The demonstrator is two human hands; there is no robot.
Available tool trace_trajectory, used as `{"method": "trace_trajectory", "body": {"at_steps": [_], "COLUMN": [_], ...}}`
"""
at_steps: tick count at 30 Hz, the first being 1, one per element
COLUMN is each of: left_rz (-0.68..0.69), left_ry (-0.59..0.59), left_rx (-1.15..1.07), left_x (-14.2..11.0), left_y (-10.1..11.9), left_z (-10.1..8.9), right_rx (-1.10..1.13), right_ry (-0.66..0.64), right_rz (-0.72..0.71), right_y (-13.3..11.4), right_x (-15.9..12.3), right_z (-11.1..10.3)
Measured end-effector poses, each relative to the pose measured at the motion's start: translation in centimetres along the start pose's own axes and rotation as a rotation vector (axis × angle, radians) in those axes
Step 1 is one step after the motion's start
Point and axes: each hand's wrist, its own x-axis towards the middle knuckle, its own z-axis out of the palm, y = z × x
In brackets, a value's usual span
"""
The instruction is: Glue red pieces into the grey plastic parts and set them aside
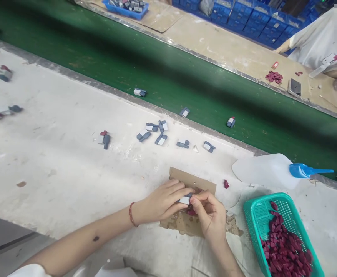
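Over a stained piece of cardboard [182, 175], my left hand [159, 201] grips a small grey-and-white plastic part [185, 200] between thumb and fingers. My right hand [213, 215] pinches at the right end of that part. Whatever sits between its thumb and fingertip is hidden. Dark red bits [191, 211] show on the cardboard beneath the fingers. A single dark red piece [226, 184] lies just right of the cardboard. Several similar grey-and-white parts [160, 139] are scattered on the white table beyond my hands.
A green basket [247, 215] of dark red pieces stands at right. Behind it lies a white bottle with a blue nozzle [303, 170]. Parts rest on the green conveyor belt [105, 73]. Across it sits a person [315, 42] near a phone [295, 87]; a blue tray [141, 15] is at the back.
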Motion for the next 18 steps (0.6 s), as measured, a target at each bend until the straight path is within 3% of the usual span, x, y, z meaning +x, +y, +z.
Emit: {"method": "trace_trajectory", "body": {"at_steps": [3,6,10,14,18], "left_rz": [0.006,-0.003,-0.073,-0.214,-0.245], "left_ry": [0.042,0.075,0.178,0.178,0.197], "left_rx": [0.001,0.014,0.117,0.321,0.399], "left_x": [0.4,2.3,8.9,17.2,21.1], "left_y": [0.6,0.6,-1.4,-4.3,-6.6], "left_z": [-0.3,-1.3,-3.6,-5.2,-5.2], "right_rx": [0.019,-0.016,-0.119,-0.243,-0.347], "right_ry": [0.028,0.126,0.292,0.286,0.317], "right_rz": [-0.008,-0.108,-0.208,-0.259,-0.291], "right_y": [0.0,-0.3,-0.8,-1.1,-1.4], "right_x": [-0.1,-0.1,-0.3,-0.6,-1.0], "right_z": [-0.7,-2.2,-4.1,-5.1,-6.2]}}
